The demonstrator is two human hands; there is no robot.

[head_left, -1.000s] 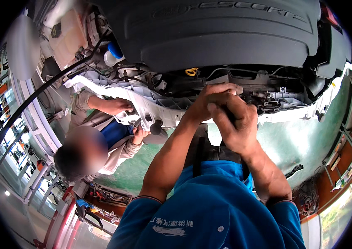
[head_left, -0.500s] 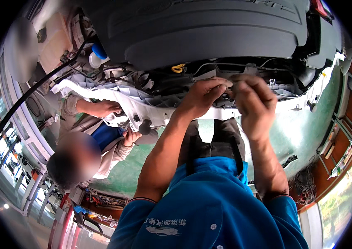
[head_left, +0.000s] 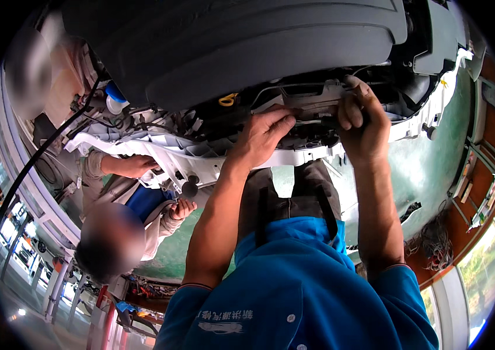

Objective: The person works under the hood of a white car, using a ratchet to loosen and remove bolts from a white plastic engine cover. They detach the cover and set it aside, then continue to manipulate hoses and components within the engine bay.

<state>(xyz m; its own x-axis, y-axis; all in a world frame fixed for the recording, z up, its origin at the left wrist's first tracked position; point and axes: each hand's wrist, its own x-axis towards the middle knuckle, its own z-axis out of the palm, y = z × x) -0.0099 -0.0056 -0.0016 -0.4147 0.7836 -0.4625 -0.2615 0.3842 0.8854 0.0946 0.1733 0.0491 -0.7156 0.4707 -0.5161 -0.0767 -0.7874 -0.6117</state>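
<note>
Both my hands are over the white front crossmember point(head_left: 212, 163) of a car's engine bay. My left hand point(head_left: 264, 135) has its thumb and fingers pressed together just above the crossmember, and what lies between them is too small to make out. My right hand point(head_left: 369, 125) is curled beside the black engine-bay parts, with something dark, of unclear kind, at its palm. Between the hands shows a small coiled spring point(head_left: 324, 115) next to a thin metal rod. Beyond them spreads the large black engine cover point(head_left: 247, 64).
At left another person's hands point(head_left: 136, 166) work at the crossmember's end, near a round black rubber piece point(head_left: 190, 188). A yellow dipstick handle point(head_left: 227, 100) and a blue reservoir cap point(head_left: 114, 92) stand in the bay. A black hose point(head_left: 37, 154) arcs down the left side.
My hands, whose fingertips were together, have moved apart, uncovering the spring between them. The other person's lower hand has loosened from the round black piece. The whole view has shifted slightly.
</note>
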